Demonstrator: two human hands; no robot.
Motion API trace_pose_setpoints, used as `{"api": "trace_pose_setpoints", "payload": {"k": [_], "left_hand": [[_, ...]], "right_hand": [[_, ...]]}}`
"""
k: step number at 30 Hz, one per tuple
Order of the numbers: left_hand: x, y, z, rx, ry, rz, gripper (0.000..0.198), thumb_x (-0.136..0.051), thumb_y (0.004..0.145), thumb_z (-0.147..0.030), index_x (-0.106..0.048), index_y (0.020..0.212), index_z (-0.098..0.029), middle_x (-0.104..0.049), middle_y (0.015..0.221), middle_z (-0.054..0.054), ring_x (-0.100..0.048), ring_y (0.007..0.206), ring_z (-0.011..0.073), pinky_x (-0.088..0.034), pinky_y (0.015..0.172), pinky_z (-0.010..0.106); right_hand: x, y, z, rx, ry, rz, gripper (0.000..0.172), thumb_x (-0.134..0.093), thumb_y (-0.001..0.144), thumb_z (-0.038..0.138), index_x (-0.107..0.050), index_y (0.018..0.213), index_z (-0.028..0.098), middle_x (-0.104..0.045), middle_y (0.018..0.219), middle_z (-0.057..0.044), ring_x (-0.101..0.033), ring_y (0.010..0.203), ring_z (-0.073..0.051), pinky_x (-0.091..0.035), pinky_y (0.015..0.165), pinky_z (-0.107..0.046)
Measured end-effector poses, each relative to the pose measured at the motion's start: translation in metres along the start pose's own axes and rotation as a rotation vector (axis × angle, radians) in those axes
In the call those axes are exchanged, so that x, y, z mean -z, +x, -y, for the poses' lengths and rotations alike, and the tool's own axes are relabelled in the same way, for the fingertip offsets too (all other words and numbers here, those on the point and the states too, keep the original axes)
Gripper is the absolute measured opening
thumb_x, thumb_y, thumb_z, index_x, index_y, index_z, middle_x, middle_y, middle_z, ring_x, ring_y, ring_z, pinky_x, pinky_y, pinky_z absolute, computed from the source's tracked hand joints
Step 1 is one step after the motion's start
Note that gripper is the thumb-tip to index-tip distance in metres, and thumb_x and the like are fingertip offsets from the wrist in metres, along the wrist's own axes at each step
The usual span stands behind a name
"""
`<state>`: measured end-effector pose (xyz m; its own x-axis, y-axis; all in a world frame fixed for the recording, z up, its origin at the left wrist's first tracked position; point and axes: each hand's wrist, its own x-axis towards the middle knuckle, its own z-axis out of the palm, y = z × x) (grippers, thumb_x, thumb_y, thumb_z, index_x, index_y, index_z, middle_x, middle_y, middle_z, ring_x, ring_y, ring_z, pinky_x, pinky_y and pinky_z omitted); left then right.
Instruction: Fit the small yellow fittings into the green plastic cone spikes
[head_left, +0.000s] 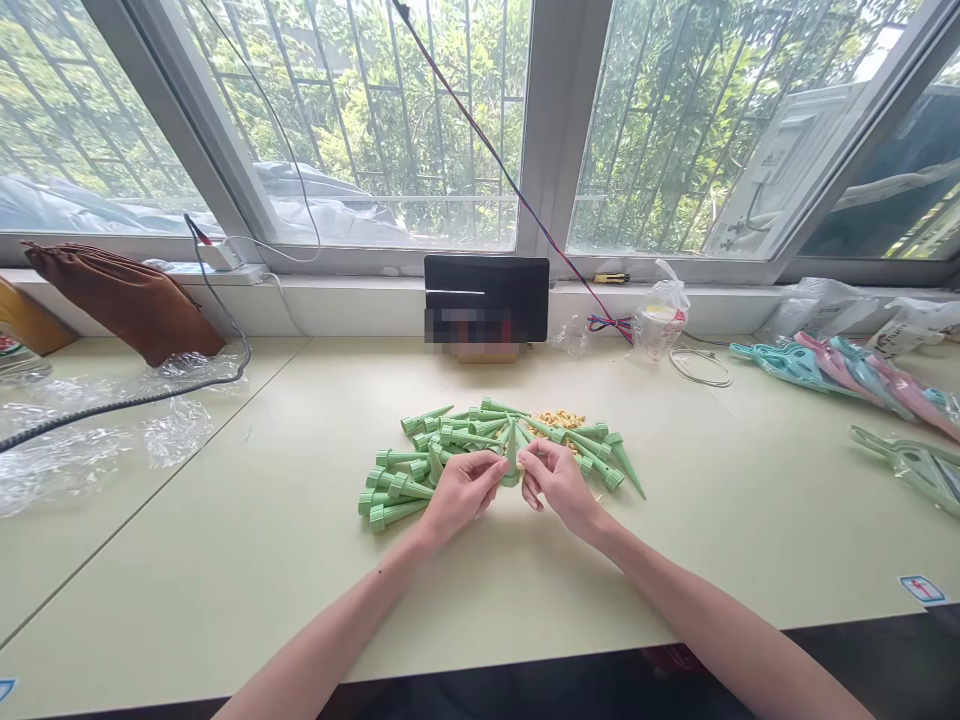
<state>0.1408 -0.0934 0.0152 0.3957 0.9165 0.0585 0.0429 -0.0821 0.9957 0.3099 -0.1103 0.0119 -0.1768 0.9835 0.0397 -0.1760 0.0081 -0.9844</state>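
Note:
My left hand (471,487) is closed on a green plastic watering spike (512,452), held upright with its point up and its wide cap end down. Close against the spike's right side, my right hand (556,482) has thumb and forefinger pinched together; what they hold, if anything, is too small to make out. More green spikes (401,487) lie in a loose heap to the left and behind my hands, with several others (600,450) on the right. Behind the held spike is a pile of small yellow pieces (561,420).
A dark-screened device (486,300) stands at the back by the window. Left are a brown pouch (142,305), clear plastic wrap (97,430) and a black cable (112,402). Right are a bagged cup (661,318), a coiled white cable (701,368) and pink and teal plastic clips (840,370).

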Motion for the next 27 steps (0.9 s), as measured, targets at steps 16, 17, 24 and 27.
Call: {"api": "trace_pose_setpoints", "payload": {"k": [16,17,24,27], "left_hand": [[0.0091,0.0032,0.0056,0.148,-0.046,0.120,0.044,-0.059,0.088,-0.054,-0.051,0.066,-0.016,-0.043,0.047,-0.006,-0.030,0.033,0.0031,-0.016,0.033,0.018],[0.0083,0.0034,0.0051,0.140,-0.034,0.116,0.045,-0.058,0.088,-0.054,-0.051,0.066,-0.016,-0.042,0.047,-0.006,-0.029,0.034,0.0033,-0.017,0.034,0.018],[0.0049,0.0051,0.0058,0.043,0.020,0.088,0.040,-0.055,0.091,-0.051,-0.055,0.073,-0.016,-0.033,0.054,-0.006,-0.028,0.046,0.0056,-0.022,0.041,0.019],[0.0060,0.0055,0.0078,0.036,0.045,0.109,0.039,-0.054,0.092,-0.050,-0.058,0.076,-0.015,-0.032,0.055,-0.006,-0.027,0.047,0.0062,-0.022,0.041,0.020]], "right_hand": [[0.0003,-0.0037,-0.0036,0.168,-0.329,-0.014,0.029,-0.050,0.096,0.041,-0.048,0.075,0.022,-0.047,0.047,0.006,-0.046,0.039,-0.011,-0.038,0.043,-0.024],[0.0002,-0.0039,-0.0031,0.182,-0.354,-0.014,0.028,-0.049,0.096,0.041,-0.048,0.076,0.022,-0.048,0.048,0.006,-0.047,0.040,-0.011,-0.038,0.044,-0.024],[-0.0008,-0.0043,-0.0032,0.338,-0.599,-0.013,0.021,-0.058,0.090,0.036,-0.048,0.078,0.021,-0.042,0.057,0.006,-0.040,0.049,-0.011,-0.032,0.047,-0.024],[-0.0002,-0.0040,-0.0068,0.396,-0.656,0.001,0.019,-0.056,0.091,0.032,-0.045,0.078,0.022,-0.042,0.060,0.005,-0.038,0.052,-0.011,-0.032,0.049,-0.024]]}}
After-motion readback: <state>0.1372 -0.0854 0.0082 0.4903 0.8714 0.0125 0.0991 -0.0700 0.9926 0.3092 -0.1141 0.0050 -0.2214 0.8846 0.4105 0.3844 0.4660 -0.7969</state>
